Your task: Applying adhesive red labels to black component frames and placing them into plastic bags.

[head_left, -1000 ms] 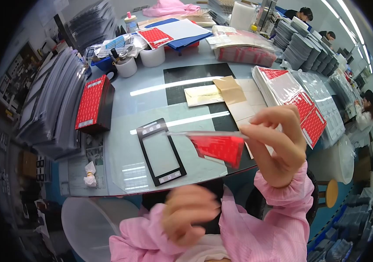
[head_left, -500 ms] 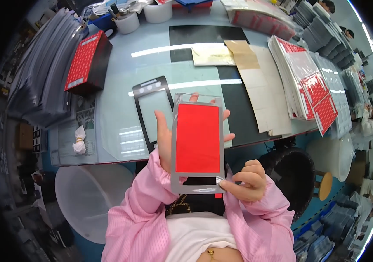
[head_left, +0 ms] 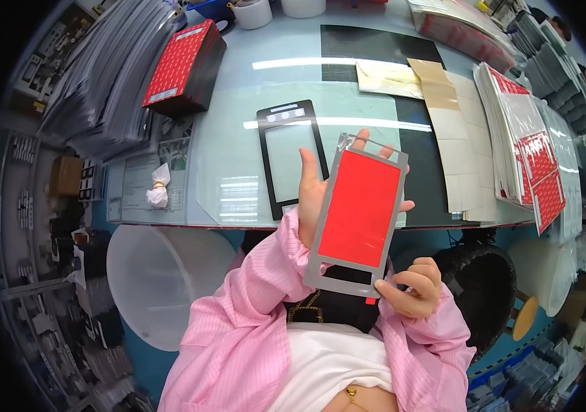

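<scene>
Landmark = black frame (head_left: 268, 165), lying flat on the table (head_left: 224, 151), three pale round spots on its top bar.

Panel (head_left: 361, 206): grey border, red face up, dark slot at the lower end, clear film sticking out past the top. Held up in both hands, right of the black frame and nearer the person, tilted, top end leaning right.

Left hand (head_left: 313, 196): palm up under the panel, fingers spread wide, thumb standing clear of the panel's left edge; seen from here, the hand partly covers the right side of the black frame. Fingertips show past the panel's top and right edges.

Right hand (head_left: 413, 288): right of the black frame and nearer the person. Thumb and index finger closed on the panel's lower right corner, other fingers curled in.

Left of the black frame: white twisted bundle (head_left: 159, 187), near; red box (head_left: 181, 65) with dark sides, farther back; tall stack of grey sheets (head_left: 111, 82) beyond the box.

Right of the black frame: cream packet (head_left: 389, 79), farther back; tan card (head_left: 454, 137); then a pile of red-and-white sheets (head_left: 512, 137) in clear sleeves.

Below table level: white bin (head_left: 169, 288) left of the black frame, black bin (head_left: 475, 295) well right.
</scene>
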